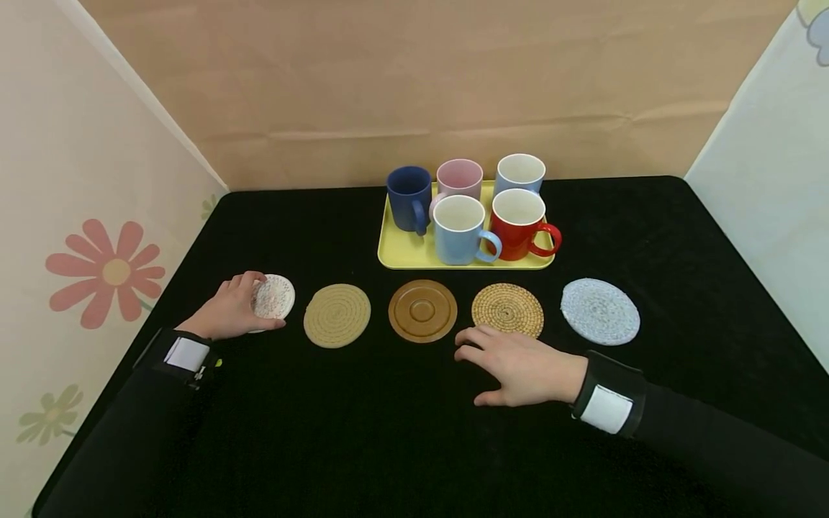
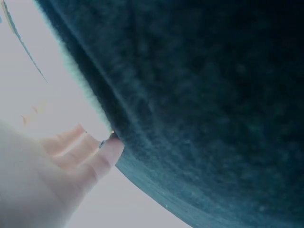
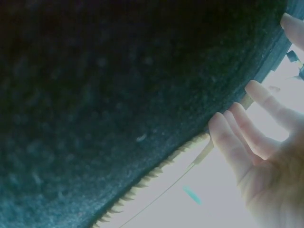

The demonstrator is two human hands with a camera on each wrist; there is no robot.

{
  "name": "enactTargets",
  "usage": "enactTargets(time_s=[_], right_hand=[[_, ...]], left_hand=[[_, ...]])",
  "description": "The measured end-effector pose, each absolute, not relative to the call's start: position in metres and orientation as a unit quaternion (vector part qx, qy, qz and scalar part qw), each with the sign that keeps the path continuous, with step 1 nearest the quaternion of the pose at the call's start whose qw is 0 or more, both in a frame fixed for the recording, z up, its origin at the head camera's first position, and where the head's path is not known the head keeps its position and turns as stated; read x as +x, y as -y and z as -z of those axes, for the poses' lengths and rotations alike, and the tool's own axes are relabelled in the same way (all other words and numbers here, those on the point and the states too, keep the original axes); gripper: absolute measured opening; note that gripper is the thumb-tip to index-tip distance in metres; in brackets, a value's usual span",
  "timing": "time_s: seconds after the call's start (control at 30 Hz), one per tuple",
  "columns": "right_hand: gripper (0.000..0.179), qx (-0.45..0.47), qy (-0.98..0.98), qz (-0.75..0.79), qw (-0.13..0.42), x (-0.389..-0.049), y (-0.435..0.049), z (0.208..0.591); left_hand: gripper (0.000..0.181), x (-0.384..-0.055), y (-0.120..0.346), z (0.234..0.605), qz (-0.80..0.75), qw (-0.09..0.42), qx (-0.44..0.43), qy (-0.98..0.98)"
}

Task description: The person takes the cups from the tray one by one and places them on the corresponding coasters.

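Observation:
In the head view, my left hand (image 1: 234, 308) holds a round white speckled coaster (image 1: 275, 296) at the table's left, with fingers by its far edge and thumb by its near edge. The left wrist view shows my fingers (image 2: 97, 164) at a pale rim; glare hides much there. My right hand (image 1: 521, 367) is spread palm down just in front of a round woven straw coaster (image 1: 508, 306), partly covering its near edge. Its fingers are apart with nothing between them. A brown wooden coaster (image 1: 422, 311) lies to its left.
A beige coiled coaster (image 1: 337, 316) lies left of the wooden one, and a pale blue-white coaster (image 1: 600, 311) is at the right. Behind them, a yellow tray (image 1: 408, 255) carries several mugs, including a dark blue mug (image 1: 409, 198) and a red mug (image 1: 516, 234).

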State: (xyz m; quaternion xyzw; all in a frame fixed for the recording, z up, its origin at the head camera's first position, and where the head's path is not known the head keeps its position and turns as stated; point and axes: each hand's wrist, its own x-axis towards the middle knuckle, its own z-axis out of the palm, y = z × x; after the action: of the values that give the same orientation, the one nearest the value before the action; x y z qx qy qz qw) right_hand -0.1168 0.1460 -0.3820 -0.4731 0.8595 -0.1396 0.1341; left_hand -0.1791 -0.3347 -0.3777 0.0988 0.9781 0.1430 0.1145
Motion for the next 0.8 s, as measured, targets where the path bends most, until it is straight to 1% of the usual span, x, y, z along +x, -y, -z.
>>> enactTargets(time_s=[0.43, 0.8], right_hand=[[0.056, -0.473, -0.860, 0.136, 0.131, -0.116, -0.146, 0.383], [0.056, -0.473, -0.860, 0.139, 0.129, -0.116, -0.147, 0.382]], left_hand=[[0.095, -0.163, 0.340, 0.378, -0.141, 0.105, 0.099, -0.979], [0.094, -0.153, 0.342, 0.379, -0.149, 0.088, 0.109, -0.979]])
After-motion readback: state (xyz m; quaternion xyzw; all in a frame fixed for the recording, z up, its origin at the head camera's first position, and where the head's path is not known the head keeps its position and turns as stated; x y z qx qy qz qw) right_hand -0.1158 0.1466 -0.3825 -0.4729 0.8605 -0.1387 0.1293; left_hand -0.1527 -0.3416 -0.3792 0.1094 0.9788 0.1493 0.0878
